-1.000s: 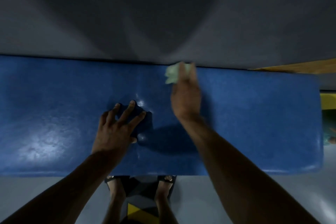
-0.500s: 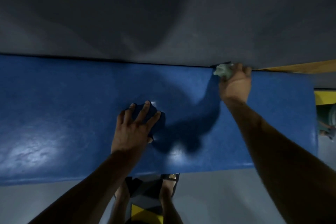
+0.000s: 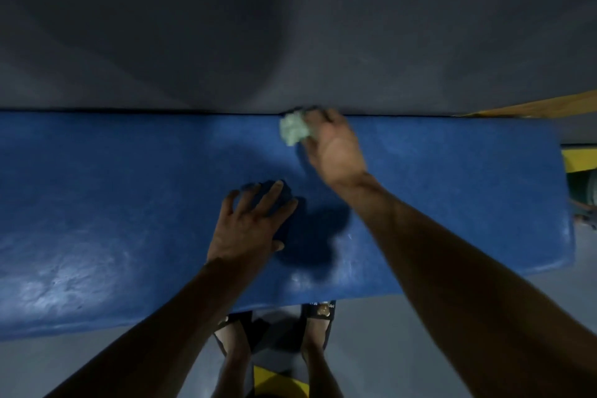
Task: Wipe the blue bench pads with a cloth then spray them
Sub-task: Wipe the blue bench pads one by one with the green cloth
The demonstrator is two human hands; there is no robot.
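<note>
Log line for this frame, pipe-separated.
phase: wiping | right hand: grips crumpled cloth at far edge of blue bench pad | left hand: rests on pad

Grey floor [image 3: 290, 26] beyond; yellow strip [image 3: 578, 161] at right; sandalled feet [image 3: 318, 317] below.

The person leans over a long blue bench pad [image 3: 129, 203] that runs across the room against a grey wall [image 3: 290, 26]. Their right hand [image 3: 336, 149] grips a crumpled pale green cloth [image 3: 292, 131] at the pad's far edge, right where it meets the wall. The left hand [image 3: 248, 226] rests on the middle of the pad with fingers spread, casting a dark shadow beside it. Below the near edge, two feet in dark sandals [image 3: 319, 310] stand on the grey floor [image 3: 371, 349].
</note>
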